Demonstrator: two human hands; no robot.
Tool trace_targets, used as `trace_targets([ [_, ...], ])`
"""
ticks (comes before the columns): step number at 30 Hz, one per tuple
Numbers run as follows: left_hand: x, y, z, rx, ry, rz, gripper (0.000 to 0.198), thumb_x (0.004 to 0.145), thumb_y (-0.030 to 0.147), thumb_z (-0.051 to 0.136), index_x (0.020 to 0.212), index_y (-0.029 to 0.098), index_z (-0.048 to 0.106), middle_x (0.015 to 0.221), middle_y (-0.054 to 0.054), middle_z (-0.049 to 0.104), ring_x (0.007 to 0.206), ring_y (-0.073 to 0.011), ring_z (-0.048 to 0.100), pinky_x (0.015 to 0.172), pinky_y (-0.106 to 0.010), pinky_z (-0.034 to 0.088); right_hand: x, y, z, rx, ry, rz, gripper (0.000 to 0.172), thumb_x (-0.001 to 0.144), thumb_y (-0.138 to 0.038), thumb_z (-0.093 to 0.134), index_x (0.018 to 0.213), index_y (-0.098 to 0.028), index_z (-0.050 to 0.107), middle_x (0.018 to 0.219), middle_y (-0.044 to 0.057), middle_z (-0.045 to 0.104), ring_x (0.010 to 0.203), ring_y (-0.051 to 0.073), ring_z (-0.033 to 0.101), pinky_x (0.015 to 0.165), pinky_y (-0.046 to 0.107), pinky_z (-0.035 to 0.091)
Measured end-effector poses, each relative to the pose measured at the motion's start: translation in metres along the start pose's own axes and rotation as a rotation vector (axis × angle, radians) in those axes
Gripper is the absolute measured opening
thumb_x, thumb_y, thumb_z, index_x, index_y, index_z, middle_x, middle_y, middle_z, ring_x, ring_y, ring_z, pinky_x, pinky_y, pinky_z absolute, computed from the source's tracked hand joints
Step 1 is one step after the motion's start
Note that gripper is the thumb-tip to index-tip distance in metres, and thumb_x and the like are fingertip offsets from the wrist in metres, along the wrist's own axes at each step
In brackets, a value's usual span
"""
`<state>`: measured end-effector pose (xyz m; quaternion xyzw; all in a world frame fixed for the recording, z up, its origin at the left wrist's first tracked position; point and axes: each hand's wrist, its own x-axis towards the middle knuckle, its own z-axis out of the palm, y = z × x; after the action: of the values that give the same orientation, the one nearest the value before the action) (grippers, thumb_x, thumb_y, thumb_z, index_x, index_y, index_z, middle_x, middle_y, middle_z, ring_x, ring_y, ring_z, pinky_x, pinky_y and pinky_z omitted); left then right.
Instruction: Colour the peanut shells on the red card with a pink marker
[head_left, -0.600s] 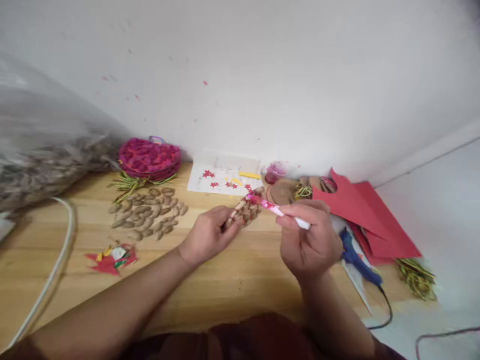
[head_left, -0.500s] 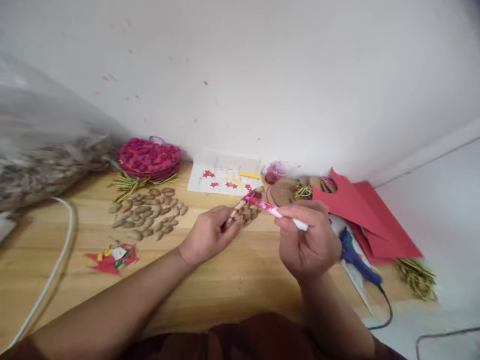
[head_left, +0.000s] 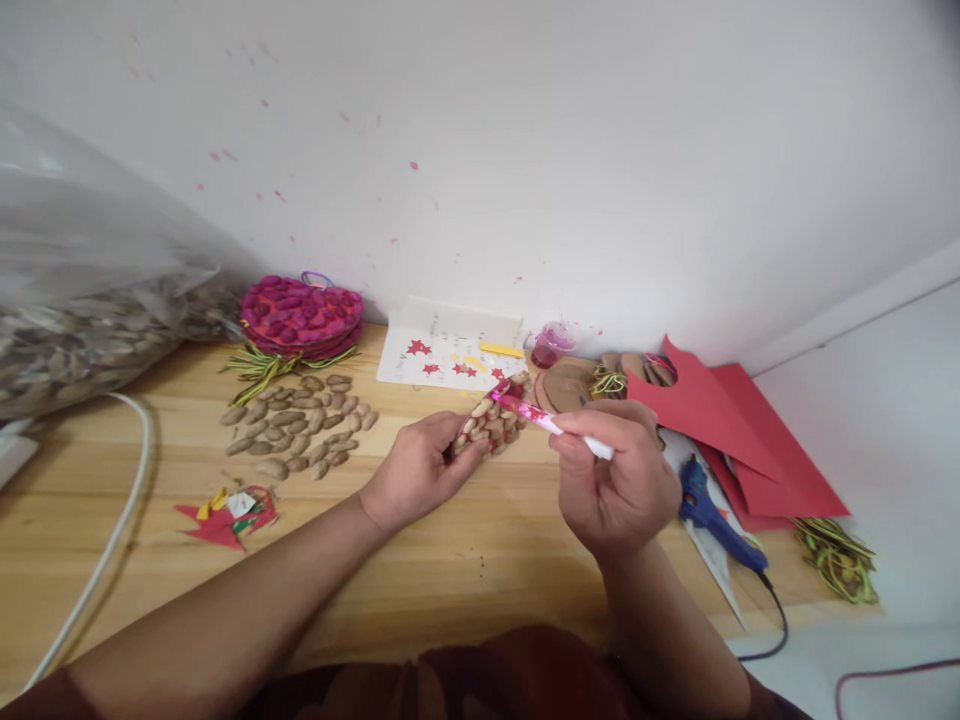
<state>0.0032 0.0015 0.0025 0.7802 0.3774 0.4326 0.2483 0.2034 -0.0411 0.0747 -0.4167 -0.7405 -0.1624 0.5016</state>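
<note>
My left hand is closed on the near end of a small piece covered in rows of tan seeds, held just above the wooden table. My right hand pinches a thin white brush whose pink-stained front end rests on the far part of the seed piece. A little pot of pink paint stands beyond them by the wall.
Loose seeds lie left of my hands, behind them a stack of pink-painted pieces. A clear bag of seeds fills the far left beside a white cable. Red paper sheets, a blue glue gun, a sheet with red stars.
The brush tip has shifted slightly on the seed piece. The view has steadied and shifted a little; both hands stay where they were.
</note>
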Motion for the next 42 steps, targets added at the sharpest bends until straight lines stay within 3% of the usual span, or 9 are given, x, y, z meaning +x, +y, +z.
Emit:
trace_targets([
  [10,-0.0034,-0.0043,0.0022,-0.063,-0.068,-0.133,0.028,0.099,0.035,0.06,0.077,0.018,0.063,0.068,0.002,0.058,0.062,-0.0132,0.052,0.062,-0.026,0.039,0.0023,0.0018,0.0016,-0.017,-0.032,-0.032,0.016,0.094,-0.015,0.069,0.107,-0.023,0.07,0.087,0.001,0.08,0.08,0.017,0.071,0.076,0.035,0.055],
  [24,-0.0032,-0.0046,0.002,-0.107,-0.096,-0.173,0.03,0.098,0.036,0.063,0.075,0.018,0.062,0.066,0.003,0.057,0.061,-0.012,0.05,0.061,-0.025,0.038,0.0025,0.0034,0.0042,-0.018,-0.073,-0.04,0.018,0.094,-0.013,0.068,0.108,-0.023,0.069,0.089,0.0,0.08,0.085,0.017,0.07,0.079,0.033,0.053],
  [32,-0.0041,-0.0048,0.0018,-0.129,-0.119,-0.253,0.035,0.098,0.043,0.061,0.077,0.016,0.069,0.069,-0.001,0.064,0.064,-0.0147,0.054,0.062,-0.026,0.042,0.0026,0.0069,0.0044,-0.032,-0.085,-0.068,0.016,0.094,-0.015,0.069,0.108,-0.023,0.07,0.087,0.0,0.08,0.082,0.017,0.07,0.08,0.034,0.052],
  [37,-0.0048,-0.0063,0.0043,-0.281,-0.126,-0.314,0.033,0.095,0.044,0.066,0.078,0.015,0.07,0.07,-0.001,0.066,0.063,-0.0145,0.055,0.06,-0.025,0.044,0.0009,0.0081,0.0039,-0.002,-0.069,-0.033,0.018,0.094,-0.016,0.071,0.11,-0.023,0.07,0.092,0.001,0.081,0.085,0.018,0.071,0.08,0.034,0.055],
  [42,-0.0051,-0.0004,0.0055,-0.559,-0.183,-0.428,0.032,0.094,0.045,0.07,0.089,0.013,0.074,0.082,-0.005,0.076,0.071,-0.0181,0.066,0.071,-0.029,0.054,0.0012,0.0096,0.0061,0.0,-0.084,-0.047,0.016,0.094,-0.015,0.07,0.108,-0.024,0.07,0.089,0.001,0.079,0.085,0.018,0.071,0.081,0.034,0.056],
])
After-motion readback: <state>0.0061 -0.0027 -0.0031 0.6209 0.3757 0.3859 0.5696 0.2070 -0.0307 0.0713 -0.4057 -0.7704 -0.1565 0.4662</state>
